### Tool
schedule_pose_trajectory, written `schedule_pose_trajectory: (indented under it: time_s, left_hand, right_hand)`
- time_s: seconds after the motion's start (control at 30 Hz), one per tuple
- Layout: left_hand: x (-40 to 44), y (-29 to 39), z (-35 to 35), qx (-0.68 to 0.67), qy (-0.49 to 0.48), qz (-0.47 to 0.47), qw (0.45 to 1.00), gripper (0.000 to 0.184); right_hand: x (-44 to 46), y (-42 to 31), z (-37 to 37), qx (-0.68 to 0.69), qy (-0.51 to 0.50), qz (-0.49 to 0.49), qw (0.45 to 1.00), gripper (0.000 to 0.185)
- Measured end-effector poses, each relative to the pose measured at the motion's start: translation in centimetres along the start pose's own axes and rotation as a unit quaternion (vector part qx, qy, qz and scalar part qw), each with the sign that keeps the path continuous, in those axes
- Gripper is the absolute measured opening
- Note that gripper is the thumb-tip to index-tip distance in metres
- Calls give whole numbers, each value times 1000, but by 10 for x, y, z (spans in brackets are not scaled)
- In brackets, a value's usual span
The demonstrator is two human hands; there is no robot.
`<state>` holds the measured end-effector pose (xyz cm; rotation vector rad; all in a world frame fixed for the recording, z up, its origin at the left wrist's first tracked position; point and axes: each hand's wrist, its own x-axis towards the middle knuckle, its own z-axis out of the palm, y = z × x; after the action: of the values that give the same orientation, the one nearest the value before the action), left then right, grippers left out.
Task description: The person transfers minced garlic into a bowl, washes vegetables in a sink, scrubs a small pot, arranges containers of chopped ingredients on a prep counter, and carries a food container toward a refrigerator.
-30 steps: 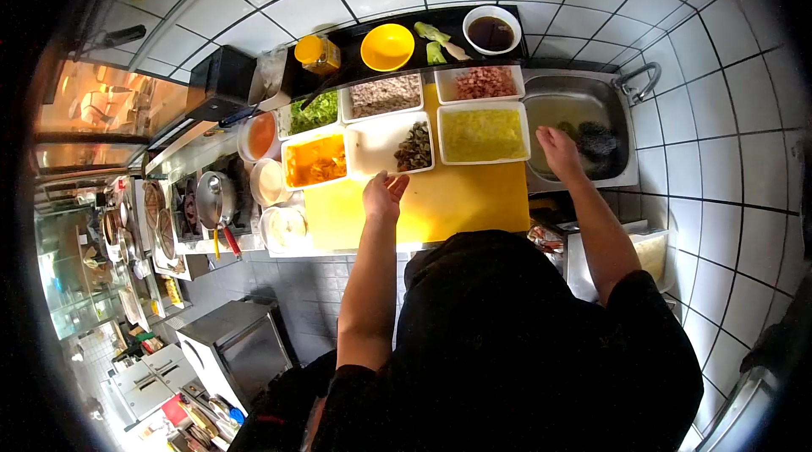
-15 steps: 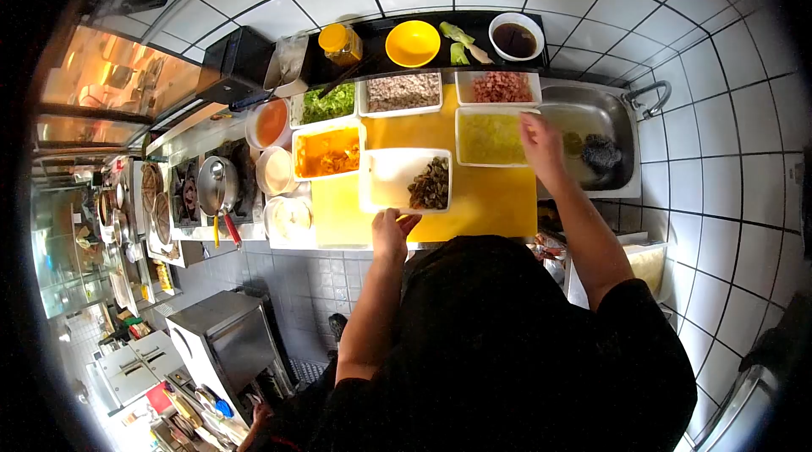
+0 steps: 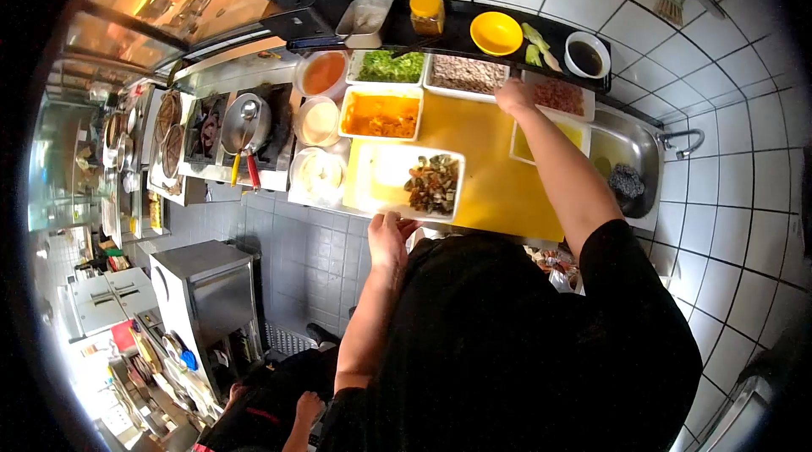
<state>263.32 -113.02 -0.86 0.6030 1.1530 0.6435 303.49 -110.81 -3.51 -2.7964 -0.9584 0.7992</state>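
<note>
My left hand (image 3: 389,238) pinches the near edge of a white plastic tray (image 3: 391,158) on the yellow cutting board (image 3: 501,191). Dark chopped vegetable pieces (image 3: 434,184) are heaped at that tray's right end. My right hand (image 3: 515,98) is across the board, fingers closed, between the tray of greyish chopped food (image 3: 468,74) and the tray of pink diced food (image 3: 558,97); what its fingers hold, if anything, is hidden. Below my right forearm is a tray of yellow-green food (image 3: 564,131), partly covered.
Trays of orange food (image 3: 381,114) and chopped greens (image 3: 386,67) stand at the left. A black shelf carries a yellow bowl (image 3: 496,33) and a bowl of dark liquid (image 3: 586,55). The sink (image 3: 639,152) is right, a pan (image 3: 246,124) left. Another person (image 3: 275,405) is behind.
My right hand has moved left and away, from the yellow-green tray to between the two back trays. My left hand stays on the near tray. The camera view has shifted; another person has come into view.
</note>
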Motion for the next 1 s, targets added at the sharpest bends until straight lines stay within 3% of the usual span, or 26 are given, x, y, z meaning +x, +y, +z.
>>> schedule_pose_trajectory:
  time_s: [0.1,0.2,0.27,0.33,0.5,0.63,0.73,0.77,0.9,1.0]
  left_hand:
    - [-8,16,-25,-18,40,36,998,18]
    - [-11,25,-59,-33,81,58,995,20]
    - [-10,24,-89,-29,68,79,994,21]
    - [-22,41,-89,-15,82,86,993,21]
    - [-4,42,-118,-25,88,69,993,22]
    - [6,56,-111,-19,83,77,993,24]
    - [22,58,-109,-31,62,86,994,20]
    - [24,61,-105,-11,65,84,994,17]
    - [34,65,-70,40,20,54,998,15]
    - [37,57,-19,40,-47,37,997,19]
  right_hand:
    - [47,14,42,-18,76,20,997,35]
    - [79,32,61,10,37,8,999,36]
    - [37,25,54,160,-30,40,986,39]
    - [16,15,45,337,30,49,940,43]
    - [-22,27,43,456,-11,72,887,28]
    - [-65,47,44,460,-9,33,887,26]
    - [-131,56,11,496,-60,68,864,24]
    - [-145,71,15,540,-71,37,838,23]
    - [-221,124,13,597,-36,63,799,26]
    - [-262,185,25,575,4,86,814,27]
